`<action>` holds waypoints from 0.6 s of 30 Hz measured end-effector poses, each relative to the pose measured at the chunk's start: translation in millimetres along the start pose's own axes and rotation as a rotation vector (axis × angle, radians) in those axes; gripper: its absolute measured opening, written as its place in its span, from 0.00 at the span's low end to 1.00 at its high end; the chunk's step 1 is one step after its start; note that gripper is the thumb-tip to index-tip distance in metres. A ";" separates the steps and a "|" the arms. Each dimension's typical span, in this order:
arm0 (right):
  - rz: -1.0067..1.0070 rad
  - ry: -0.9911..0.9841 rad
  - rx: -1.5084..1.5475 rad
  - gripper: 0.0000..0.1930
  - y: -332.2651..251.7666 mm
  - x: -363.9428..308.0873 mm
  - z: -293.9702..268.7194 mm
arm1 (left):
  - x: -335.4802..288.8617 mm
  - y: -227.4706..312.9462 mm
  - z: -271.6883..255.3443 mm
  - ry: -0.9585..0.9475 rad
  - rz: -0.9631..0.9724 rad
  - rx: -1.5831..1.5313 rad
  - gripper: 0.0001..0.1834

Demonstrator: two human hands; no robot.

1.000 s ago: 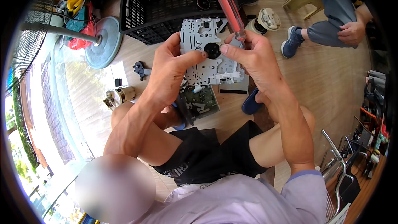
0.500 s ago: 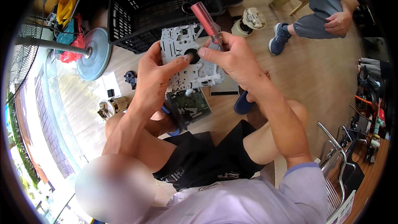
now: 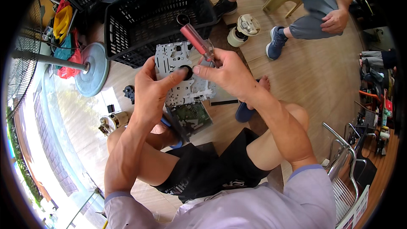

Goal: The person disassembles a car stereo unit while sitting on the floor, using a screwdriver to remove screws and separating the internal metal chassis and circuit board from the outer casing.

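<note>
Both my hands hold a silvery metal chassis plate full of slots and holes, tilted up in front of my legs. My left hand grips its left side, fingers behind, with the thumb on a black round piece near the middle. On the right side, my right hand has its thumb close to that same piece. A screwdriver with a red, clear-ended handle is also tucked in my right hand, handle pointing up and left; its tip is hidden. Below the plate, a green circuit board lies in a metal casing.
A black plastic crate stands just beyond my hands. Cream cylindrical parts and a small black part lie on the floor. A fan's round base is at left. Another person's leg is at far right.
The whole view has shifted a little, so the crate and the other person's legs sit further left. My hands, plate and screwdriver appear lower and further left, with the same hold.
</note>
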State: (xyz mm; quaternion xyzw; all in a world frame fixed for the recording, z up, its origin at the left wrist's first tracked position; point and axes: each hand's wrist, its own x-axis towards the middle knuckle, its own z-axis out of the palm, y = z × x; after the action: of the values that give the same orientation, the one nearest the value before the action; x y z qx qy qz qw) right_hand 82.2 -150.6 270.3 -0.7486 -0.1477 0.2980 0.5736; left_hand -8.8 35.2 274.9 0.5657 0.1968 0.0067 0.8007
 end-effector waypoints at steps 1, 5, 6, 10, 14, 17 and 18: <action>-0.012 -0.012 0.038 0.15 3.5 -0.4 1.6 | -0.6 0.0 -0.5 -0.007 0.002 -0.003 0.18; 0.010 -0.030 0.011 0.16 12.5 0.9 4.3 | -0.7 -3.8 -6.4 -0.024 -0.026 0.027 0.19; 0.010 -0.030 0.012 0.16 12.2 0.5 5.6 | -0.9 -5.5 -8.1 -0.037 -0.041 0.041 0.20; 0.010 -0.030 0.012 0.16 6.7 1.4 13.1 | -1.9 -7.8 -14.2 -0.012 -0.042 0.084 0.20; -0.010 -0.015 0.035 0.17 13.3 3.3 14.2 | -2.1 -4.7 -12.7 -0.018 -0.017 0.041 0.20; -0.048 0.058 -0.099 0.17 14.7 1.2 7.2 | -0.7 -1.1 -6.8 -0.014 0.037 0.150 0.19; -0.083 0.071 -0.082 0.17 14.3 0.8 7.1 | 0.0 -1.8 -6.6 -0.025 0.071 0.194 0.18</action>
State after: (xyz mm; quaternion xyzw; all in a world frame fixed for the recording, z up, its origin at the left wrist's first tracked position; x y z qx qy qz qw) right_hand 76.7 -149.0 255.3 -0.7748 -0.1701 0.2410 0.5592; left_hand -11.3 40.6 271.4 0.6472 0.1662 0.0089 0.7439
